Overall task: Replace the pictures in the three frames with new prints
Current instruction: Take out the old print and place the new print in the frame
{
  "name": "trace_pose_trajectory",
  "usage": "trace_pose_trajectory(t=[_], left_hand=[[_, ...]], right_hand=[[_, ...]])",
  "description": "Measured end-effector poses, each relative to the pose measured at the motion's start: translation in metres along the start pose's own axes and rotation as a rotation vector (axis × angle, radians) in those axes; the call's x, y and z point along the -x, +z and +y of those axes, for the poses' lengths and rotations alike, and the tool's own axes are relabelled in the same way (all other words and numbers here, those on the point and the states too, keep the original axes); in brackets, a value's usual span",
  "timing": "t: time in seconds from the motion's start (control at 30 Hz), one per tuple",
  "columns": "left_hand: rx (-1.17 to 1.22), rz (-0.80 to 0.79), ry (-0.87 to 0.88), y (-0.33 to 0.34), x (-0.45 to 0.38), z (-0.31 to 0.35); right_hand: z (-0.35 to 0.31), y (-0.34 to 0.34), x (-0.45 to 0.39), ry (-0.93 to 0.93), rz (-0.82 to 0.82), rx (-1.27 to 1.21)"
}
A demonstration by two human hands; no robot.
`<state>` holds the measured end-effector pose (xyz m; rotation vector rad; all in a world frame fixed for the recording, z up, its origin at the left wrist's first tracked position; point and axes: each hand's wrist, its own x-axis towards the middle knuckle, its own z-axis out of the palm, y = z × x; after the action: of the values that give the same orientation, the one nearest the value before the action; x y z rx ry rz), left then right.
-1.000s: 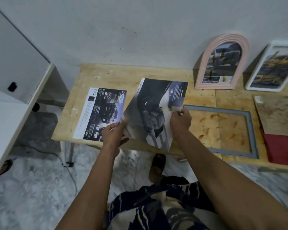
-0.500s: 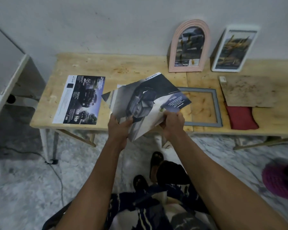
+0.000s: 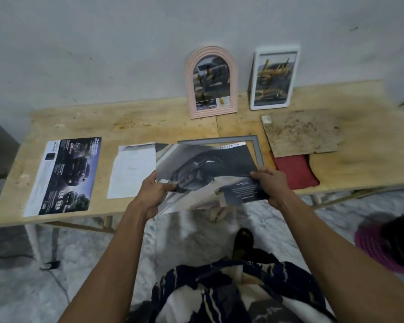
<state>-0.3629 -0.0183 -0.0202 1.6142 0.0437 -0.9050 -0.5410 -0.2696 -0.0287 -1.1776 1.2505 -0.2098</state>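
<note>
I hold a dark car print (image 3: 208,169) level over the table's front edge, my left hand (image 3: 156,190) gripping its left side and my right hand (image 3: 269,183) its right side. It covers most of a flat grey frame (image 3: 254,145) lying on the wooden table (image 3: 149,122). A pink arched frame (image 3: 211,82) and a white rectangular frame (image 3: 273,78), both with pictures in them, lean on the wall at the back. Another dark print (image 3: 65,176) lies flat at the left. A white sheet (image 3: 132,173) lies beside my left hand.
A stained backing board (image 3: 303,134) rests on a red cloth (image 3: 294,171) right of the grey frame. A small white block (image 3: 266,119) sits at the board's corner. Below is marble floor, with a pink object (image 3: 378,248) at the right and a grey cabinet at the left.
The print has been turned from slanted to lying level and wide, now spread between both hands over the grey frame. The view has shifted right and back.
</note>
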Motion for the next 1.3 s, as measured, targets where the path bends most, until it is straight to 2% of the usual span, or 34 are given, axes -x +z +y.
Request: trace_pose_trajectory(t=[0.17, 0.27, 0.47, 0.67, 0.83, 1.07, 1.3], left_hand=[[-0.1, 0.184, -0.022, 0.048, -0.025, -0.005], [-0.157, 0.296, 0.016, 0.068, -0.034, -0.009], [-0.397, 0.432, 0.024, 0.084, -0.034, -0.015], [-0.5, 0.418, -0.003, 0.077, -0.047, -0.013], [-0.562, 0.362, 0.015, 0.07, -0.07, -0.011], [-0.712, 0.28, 0.01, 0.062, -0.082, -0.017], [-0.825, 0.215, 0.031, 0.057, -0.092, -0.018]], right_hand=[[-0.005, -0.036, -0.043, -0.037, 0.05, 0.16], [-0.008, -0.048, -0.067, -0.025, 0.004, 0.238], [-0.006, -0.044, -0.083, -0.08, 0.062, 0.33], [-0.003, -0.033, -0.081, -0.147, 0.086, 0.446], [-0.007, -0.022, -0.09, -0.186, 0.068, 0.441], [0.002, -0.01, -0.09, -0.245, 0.107, 0.604], [-0.006, -0.003, -0.094, -0.278, 0.06, 0.809]])
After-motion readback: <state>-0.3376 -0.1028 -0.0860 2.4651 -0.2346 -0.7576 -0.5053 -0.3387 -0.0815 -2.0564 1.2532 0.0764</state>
